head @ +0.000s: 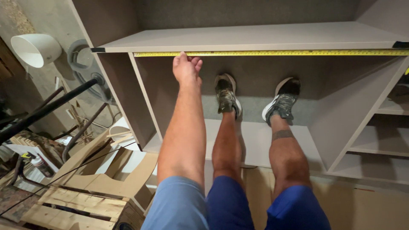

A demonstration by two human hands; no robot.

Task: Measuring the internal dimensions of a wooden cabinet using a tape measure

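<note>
My left hand (186,68) reaches forward and pins a yellow tape measure (277,53) against the front edge of a grey cabinet panel (255,36), with the fingers curled over the blade. The tape runs along that edge from the cabinet's left upright to the right side of the picture. My right hand is out of view. My two legs stand inside the cabinet carcass, with my shoes (226,96) on its grey back panel (255,136).
The cabinet has shelf compartments (379,145) on the right. On the left are a white cone-shaped shade (34,49), a black pipe (47,108), curved plywood offcuts (106,170) and a wooden pallet (76,204). A coiled grey hose (81,64) hangs on the wall.
</note>
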